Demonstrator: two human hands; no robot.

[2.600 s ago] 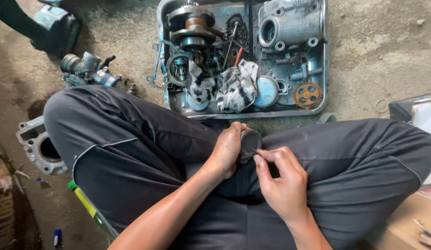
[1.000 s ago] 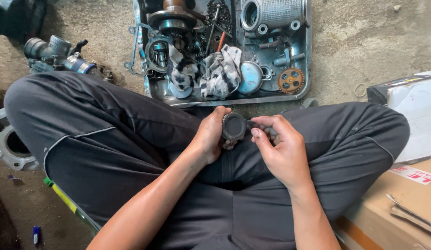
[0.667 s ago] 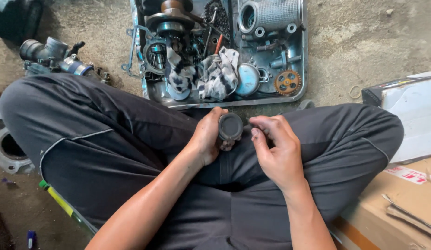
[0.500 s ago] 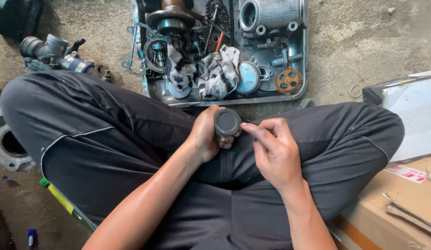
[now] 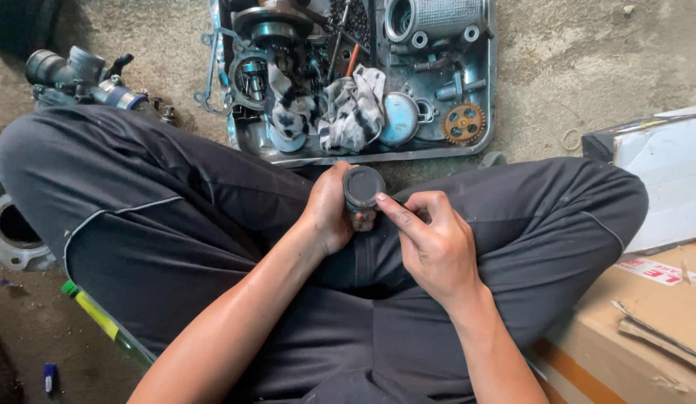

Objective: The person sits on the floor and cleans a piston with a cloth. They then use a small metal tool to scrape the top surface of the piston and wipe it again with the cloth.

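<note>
I sit cross-legged in dark trousers on a concrete floor. My left hand (image 5: 327,209) grips a small dark engine piston (image 5: 363,188), its round crown turned up toward me. My right hand (image 5: 432,243) rests against the piston's right side, with forefinger and thumb pinching at its rim; what lies between those fingertips is too small to tell. Both hands hover over my lap, just in front of a metal tray (image 5: 484,131).
The tray holds engine parts: a finned cylinder (image 5: 432,16), a brass-coloured gear (image 5: 464,123), a blue round cover (image 5: 399,120), dirty rags (image 5: 352,108). A carburettor assembly (image 5: 78,75) lies at left, a crankcase piece (image 5: 11,236) at far left, cardboard boxes (image 5: 647,314) at right.
The piston has been turned so its crown faces up. My right hand's fingers shifted along its rim. The camera view drifted slightly.
</note>
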